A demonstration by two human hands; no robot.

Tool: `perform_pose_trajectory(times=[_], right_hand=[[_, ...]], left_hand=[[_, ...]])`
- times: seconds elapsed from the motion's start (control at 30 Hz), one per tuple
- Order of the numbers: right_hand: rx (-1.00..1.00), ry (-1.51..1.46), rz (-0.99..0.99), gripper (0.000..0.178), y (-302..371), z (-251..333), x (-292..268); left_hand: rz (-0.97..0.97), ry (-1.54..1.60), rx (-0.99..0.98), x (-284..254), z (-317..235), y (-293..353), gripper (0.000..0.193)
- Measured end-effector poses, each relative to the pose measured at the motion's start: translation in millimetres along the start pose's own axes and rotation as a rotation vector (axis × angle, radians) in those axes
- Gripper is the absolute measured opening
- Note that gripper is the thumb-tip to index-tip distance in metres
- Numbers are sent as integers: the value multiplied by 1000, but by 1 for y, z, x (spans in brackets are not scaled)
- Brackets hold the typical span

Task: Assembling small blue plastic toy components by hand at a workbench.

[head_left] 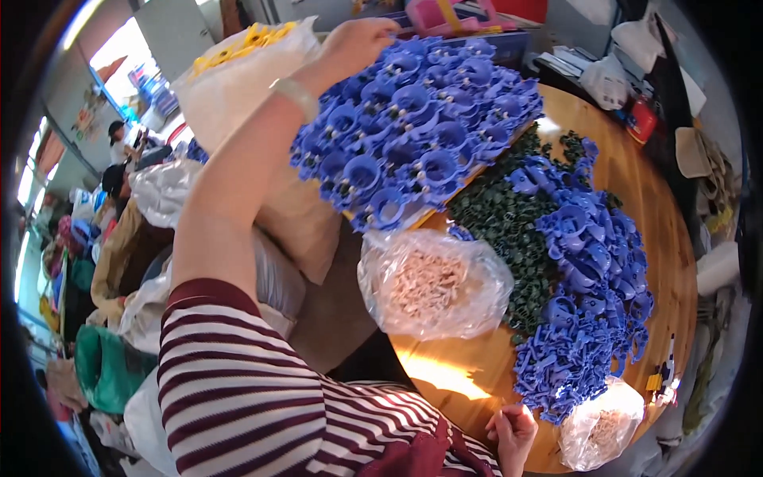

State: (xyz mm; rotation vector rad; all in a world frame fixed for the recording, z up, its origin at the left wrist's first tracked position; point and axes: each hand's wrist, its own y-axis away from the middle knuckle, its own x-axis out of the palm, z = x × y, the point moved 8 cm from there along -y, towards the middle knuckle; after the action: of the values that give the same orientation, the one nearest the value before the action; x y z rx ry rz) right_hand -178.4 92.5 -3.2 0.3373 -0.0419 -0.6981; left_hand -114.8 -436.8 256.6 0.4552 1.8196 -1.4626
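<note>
My left hand (362,44) reaches to the far left corner of a board (477,175) crowded with blue-purple plastic cup-shaped pieces (413,99). Its fingers are bent together there, and what they hold, if anything, is hidden. Down at the table's near edge, my right hand (513,433) is curled closed beside a heap of small blue plastic parts (560,358); nothing nameable shows in it. A clear plastic bag of small pinkish pieces (429,286) lies between the board and me. Another clear bag (604,425) sits just right of my right hand.
On the round wooden table (671,262) lie a pile of dark green parts (509,254) and a pile of blue cups (592,238). A large sack with yellow pieces (246,48) stands left of the board. Other people sit at the far left.
</note>
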Motion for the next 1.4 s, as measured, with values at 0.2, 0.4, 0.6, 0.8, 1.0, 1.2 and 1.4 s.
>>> perform_pose_trajectory(times=[0.2, 0.4, 0.6, 0.8, 1.0, 1.2, 1.4], right_hand=[[-76, 0, -53, 5, -2, -4, 5], [-174, 58, -67, 5, -3, -12, 3], [-323, 193, -115, 7, -2, -12, 1], [-335, 169, -114, 6, -3, -9, 6], [-331, 173, -124, 6, -1, -9, 6], [-337, 240, -112, 6, -3, 0, 8], [-273, 227, -113, 6, -5, -1, 6]], left_hand=[[-10, 574, -609, -29, 65, 210, 19], [20, 822, -1124, 22, 13, 384, 23], [25, 1201, -1275, 81, -8, 384, 37], [-144, 1950, -1074, 132, -17, 338, 38], [-311, 1928, -1043, 139, -12, 330, 33], [-312, 1919, -1012, 136, -6, 339, 30], [-239, 2025, -1016, 135, -19, 357, 36]])
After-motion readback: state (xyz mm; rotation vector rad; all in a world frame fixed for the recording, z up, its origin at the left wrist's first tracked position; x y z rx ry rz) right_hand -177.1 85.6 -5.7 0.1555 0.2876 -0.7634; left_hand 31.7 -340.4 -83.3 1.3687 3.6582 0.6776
